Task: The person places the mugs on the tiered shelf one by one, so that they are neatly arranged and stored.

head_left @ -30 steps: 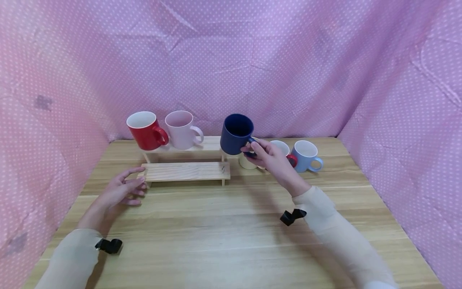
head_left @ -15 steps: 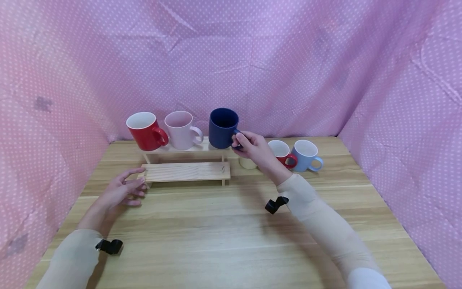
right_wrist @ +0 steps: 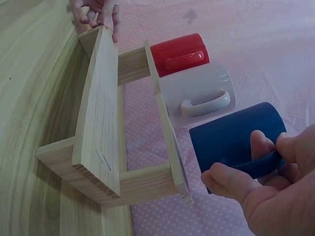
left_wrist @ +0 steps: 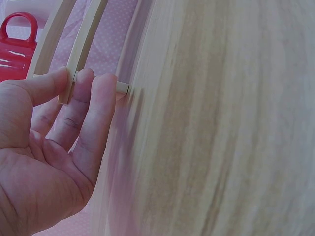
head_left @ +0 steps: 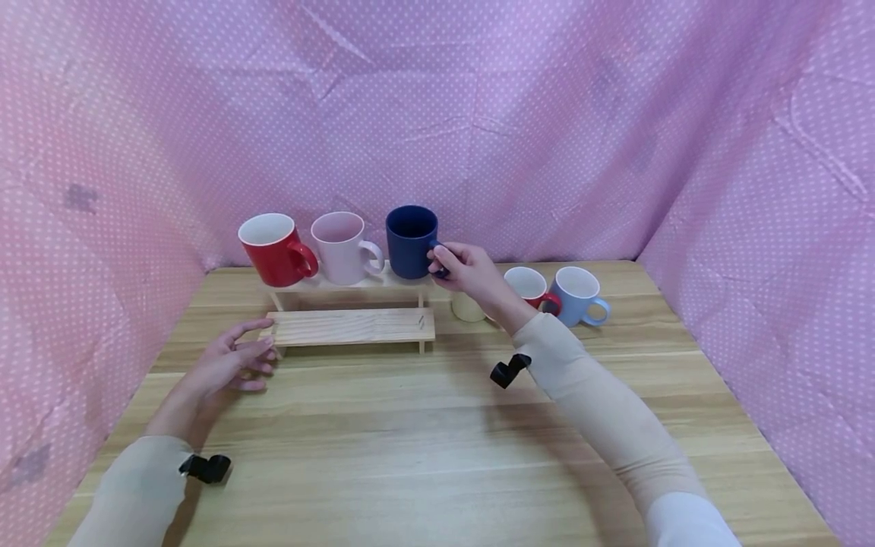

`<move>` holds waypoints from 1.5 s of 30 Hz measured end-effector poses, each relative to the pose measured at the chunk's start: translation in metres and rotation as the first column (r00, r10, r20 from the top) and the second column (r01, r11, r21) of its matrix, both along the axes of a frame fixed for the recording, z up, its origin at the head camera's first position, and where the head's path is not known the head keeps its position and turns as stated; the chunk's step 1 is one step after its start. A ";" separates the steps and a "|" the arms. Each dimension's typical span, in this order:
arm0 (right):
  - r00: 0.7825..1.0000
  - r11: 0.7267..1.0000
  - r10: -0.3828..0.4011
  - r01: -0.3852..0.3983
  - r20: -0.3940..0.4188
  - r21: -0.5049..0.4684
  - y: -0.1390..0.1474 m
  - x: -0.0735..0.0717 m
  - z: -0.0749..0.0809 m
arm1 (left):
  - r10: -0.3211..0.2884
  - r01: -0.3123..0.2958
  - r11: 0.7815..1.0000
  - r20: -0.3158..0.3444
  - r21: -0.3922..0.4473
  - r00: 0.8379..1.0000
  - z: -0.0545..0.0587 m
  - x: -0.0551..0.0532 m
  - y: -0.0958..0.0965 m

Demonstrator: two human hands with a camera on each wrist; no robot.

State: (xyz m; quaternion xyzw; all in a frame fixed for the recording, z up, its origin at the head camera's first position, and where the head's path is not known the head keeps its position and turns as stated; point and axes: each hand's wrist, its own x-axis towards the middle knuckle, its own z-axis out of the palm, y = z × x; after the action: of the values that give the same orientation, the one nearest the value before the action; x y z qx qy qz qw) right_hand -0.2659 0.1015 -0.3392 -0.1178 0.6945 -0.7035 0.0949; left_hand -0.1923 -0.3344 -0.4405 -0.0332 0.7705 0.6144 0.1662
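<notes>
My right hand grips the handle of a navy blue mug, held upright at the right end of the upper board of a two-step wooden rack. In the right wrist view a narrow gap shows between the mug's base and that board. On the same board stand a pale pink mug and, farther left, a red mug with a white inside, both with handles toward the right. My left hand pinches the left end of the lower board between thumb and fingers, seen closely in the left wrist view.
On the wooden table, right of the rack, stand a cream mug partly behind my right hand, another red mug and a light blue mug. A pink dotted cloth hangs behind and at both sides.
My right hand has carried the navy mug leftward, from beyond the rack's right end to over the upper board, closer to the pink mug. My left hand has stayed at the rack.
</notes>
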 end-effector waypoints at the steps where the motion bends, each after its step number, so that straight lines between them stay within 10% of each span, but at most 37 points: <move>1: 1.000 1.000 -0.002 0.002 0.002 0.001 -0.001 -0.001 0.000 | 0.003 -0.003 1.000 0.004 0.003 1.000 0.000 0.000 0.000; 45: 0.997 0.993 0.074 -0.073 -0.002 0.093 -0.003 -0.010 -0.017 | 0.015 -0.014 1.000 -0.014 0.018 1.000 0.000 0.004 0.003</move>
State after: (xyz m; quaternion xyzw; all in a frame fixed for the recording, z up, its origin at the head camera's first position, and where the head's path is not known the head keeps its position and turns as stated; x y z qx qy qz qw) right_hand -0.2763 0.0980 -0.3563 -0.1404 0.7220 -0.6660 0.1243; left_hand -0.1886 -0.3313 -0.4405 -0.0330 0.7659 0.6227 0.1566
